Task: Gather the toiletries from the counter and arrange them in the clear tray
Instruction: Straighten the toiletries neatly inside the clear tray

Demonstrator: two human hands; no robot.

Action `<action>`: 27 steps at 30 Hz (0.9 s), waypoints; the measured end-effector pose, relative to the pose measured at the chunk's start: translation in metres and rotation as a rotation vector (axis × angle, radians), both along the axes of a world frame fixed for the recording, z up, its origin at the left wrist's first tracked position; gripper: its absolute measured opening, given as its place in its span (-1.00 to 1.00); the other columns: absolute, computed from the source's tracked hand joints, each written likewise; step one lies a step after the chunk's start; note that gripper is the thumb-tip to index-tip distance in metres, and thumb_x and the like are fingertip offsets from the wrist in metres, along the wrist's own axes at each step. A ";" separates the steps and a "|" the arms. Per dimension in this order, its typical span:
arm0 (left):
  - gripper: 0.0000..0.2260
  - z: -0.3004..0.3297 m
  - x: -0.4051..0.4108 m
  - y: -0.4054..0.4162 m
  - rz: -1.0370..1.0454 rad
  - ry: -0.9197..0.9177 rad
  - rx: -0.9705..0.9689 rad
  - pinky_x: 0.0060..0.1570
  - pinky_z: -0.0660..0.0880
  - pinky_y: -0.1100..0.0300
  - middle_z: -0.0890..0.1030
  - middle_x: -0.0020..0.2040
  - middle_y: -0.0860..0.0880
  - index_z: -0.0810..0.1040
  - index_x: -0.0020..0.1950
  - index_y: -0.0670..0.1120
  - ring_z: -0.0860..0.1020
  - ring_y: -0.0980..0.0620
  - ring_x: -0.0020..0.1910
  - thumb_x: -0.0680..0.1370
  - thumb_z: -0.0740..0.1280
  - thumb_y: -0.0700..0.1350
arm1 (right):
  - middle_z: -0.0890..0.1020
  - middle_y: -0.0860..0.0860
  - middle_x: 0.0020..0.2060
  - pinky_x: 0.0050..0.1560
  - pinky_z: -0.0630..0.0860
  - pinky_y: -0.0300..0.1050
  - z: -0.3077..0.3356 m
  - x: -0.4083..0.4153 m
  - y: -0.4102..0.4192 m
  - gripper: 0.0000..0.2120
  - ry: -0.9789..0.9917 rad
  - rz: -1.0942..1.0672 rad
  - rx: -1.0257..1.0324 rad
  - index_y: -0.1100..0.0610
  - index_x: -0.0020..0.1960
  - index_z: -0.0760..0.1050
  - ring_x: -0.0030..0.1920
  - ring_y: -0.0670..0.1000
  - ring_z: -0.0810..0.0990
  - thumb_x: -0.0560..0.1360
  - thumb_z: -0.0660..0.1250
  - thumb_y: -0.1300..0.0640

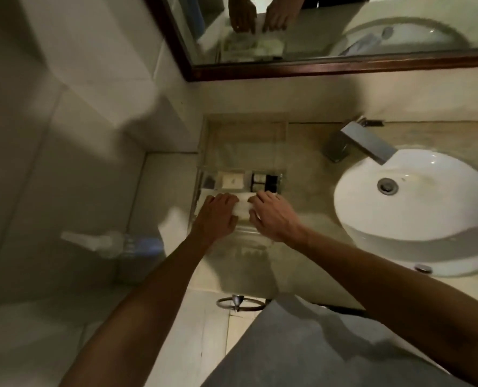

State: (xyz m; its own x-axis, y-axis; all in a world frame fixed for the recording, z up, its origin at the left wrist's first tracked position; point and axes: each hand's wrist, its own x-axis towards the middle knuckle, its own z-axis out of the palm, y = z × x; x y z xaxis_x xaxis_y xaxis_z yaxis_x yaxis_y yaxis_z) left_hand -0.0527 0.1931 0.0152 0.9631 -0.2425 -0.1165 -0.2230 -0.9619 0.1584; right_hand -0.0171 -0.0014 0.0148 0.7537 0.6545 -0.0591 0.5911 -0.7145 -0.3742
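Observation:
A clear tray stands on the beige counter at the left, against the wall. Its middle row holds a white square packet, small bottles with white and black caps and a dark item at the left. In the tray's front part lies a white packet. My left hand presses on its left end and my right hand holds its right end. Both hands cover most of it.
A round white basin with a square chrome tap fills the counter's right side. A dark-framed mirror hangs behind. A blue spray bottle shows blurred at the left wall. A chrome towel ring hangs below the counter edge.

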 end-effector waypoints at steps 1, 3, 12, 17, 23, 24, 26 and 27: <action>-0.57 -0.001 -0.001 0.007 0.004 -0.005 -0.014 -0.02 0.48 -0.05 0.58 0.03 -0.15 0.51 0.15 -0.15 0.56 -0.18 -0.05 0.39 0.11 0.00 | 0.51 0.07 0.09 0.01 0.43 -0.02 -0.001 0.001 0.006 -0.64 -0.001 0.007 -0.007 0.11 0.26 0.43 0.03 0.05 0.50 0.63 0.03 -0.06; -0.58 -0.006 0.000 0.019 0.031 0.004 -0.037 0.02 0.48 -0.06 0.57 0.06 -0.15 0.49 0.17 -0.14 0.55 -0.18 -0.02 0.39 0.14 0.00 | 0.50 0.08 0.11 0.01 0.42 -0.04 -0.004 0.005 0.019 -0.62 0.012 0.017 -0.038 0.11 0.28 0.41 0.05 0.04 0.49 0.63 0.01 -0.08; -0.17 -0.030 -0.023 0.051 0.125 0.030 -0.106 0.48 0.13 -0.06 0.14 0.55 -0.08 0.09 0.56 -0.04 0.13 -0.06 0.52 0.41 0.34 0.22 | 0.02 0.12 0.59 0.55 0.00 0.19 -0.026 0.004 0.016 -0.34 0.003 -0.063 -0.229 0.07 0.61 -0.13 0.57 0.16 0.03 0.65 -0.04 -0.22; -0.04 -0.041 -0.024 0.048 0.148 0.124 -0.104 0.51 -0.02 -0.09 -0.18 0.60 -0.01 -0.17 0.59 0.06 -0.15 -0.03 0.57 0.40 0.31 0.36 | -0.26 0.10 0.58 0.55 -0.20 0.16 -0.039 -0.014 0.024 -0.29 0.041 -0.091 -0.251 0.08 0.59 -0.29 0.57 0.10 -0.28 0.62 -0.16 -0.29; -0.02 -0.049 -0.017 0.045 0.153 0.288 -0.048 0.49 0.00 -0.18 -0.25 0.59 0.00 -0.28 0.56 0.11 -0.24 -0.04 0.56 0.38 0.19 0.48 | -0.32 0.16 0.55 0.55 -0.18 0.16 -0.059 -0.030 0.022 -0.17 0.110 -0.099 -0.401 0.17 0.58 -0.30 0.54 0.13 -0.36 0.55 -0.28 -0.38; 0.00 -0.047 -0.018 0.043 0.162 0.283 -0.049 0.49 0.00 -0.18 -0.26 0.59 0.00 -0.28 0.56 0.11 -0.24 -0.04 0.56 0.37 0.20 0.48 | -0.33 0.17 0.55 0.55 -0.20 0.15 -0.058 -0.031 0.024 -0.16 0.110 -0.095 -0.405 0.18 0.58 -0.31 0.54 0.14 -0.36 0.55 -0.26 -0.38; 0.03 -0.043 -0.022 0.042 0.171 0.260 -0.069 0.50 -0.02 -0.15 -0.26 0.59 -0.02 -0.27 0.57 0.09 -0.22 -0.05 0.56 0.35 0.23 0.50 | -0.31 0.20 0.54 0.53 -0.26 0.10 -0.056 -0.035 0.025 -0.14 0.107 -0.100 -0.369 0.22 0.57 -0.30 0.55 0.16 -0.33 0.55 -0.23 -0.39; 0.06 -0.041 -0.025 0.041 0.171 0.237 -0.083 0.50 -0.02 -0.14 -0.26 0.59 -0.03 -0.26 0.57 0.07 -0.19 -0.07 0.56 0.33 0.25 0.50 | -0.29 0.22 0.55 0.52 -0.27 0.08 -0.053 -0.038 0.024 -0.12 0.102 -0.109 -0.328 0.24 0.57 -0.28 0.56 0.17 -0.30 0.56 -0.21 -0.40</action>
State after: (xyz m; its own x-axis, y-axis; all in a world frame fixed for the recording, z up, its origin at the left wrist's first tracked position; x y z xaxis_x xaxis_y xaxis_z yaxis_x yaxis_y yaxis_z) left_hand -0.0774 0.2346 -0.0253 0.9392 -0.0969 -0.3295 -0.0059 -0.9637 0.2667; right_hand -0.0550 0.0227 -0.0385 0.7973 0.5046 -0.3311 0.4767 -0.8630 -0.1673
